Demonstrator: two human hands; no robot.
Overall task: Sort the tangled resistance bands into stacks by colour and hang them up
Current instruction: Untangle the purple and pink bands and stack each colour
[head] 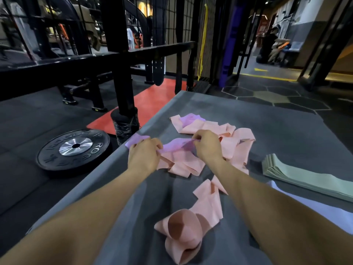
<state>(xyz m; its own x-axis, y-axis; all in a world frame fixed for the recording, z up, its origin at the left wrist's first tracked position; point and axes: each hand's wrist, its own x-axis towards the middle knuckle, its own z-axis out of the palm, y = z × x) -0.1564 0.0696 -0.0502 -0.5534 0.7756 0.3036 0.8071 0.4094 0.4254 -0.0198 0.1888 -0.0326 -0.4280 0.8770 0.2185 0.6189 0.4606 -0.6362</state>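
**Purple band held between both hands over the pink tangle**

Purple band [174, 145] is pinched at one end by the left hand [143, 156] and at the other by the right hand [207, 145], above the pink bands [227, 142] tangled on the grey mat [286, 134]. Green bands [298, 175] lie stacked flat to the right. One looped pink band [191, 230] lies nearer, apart.
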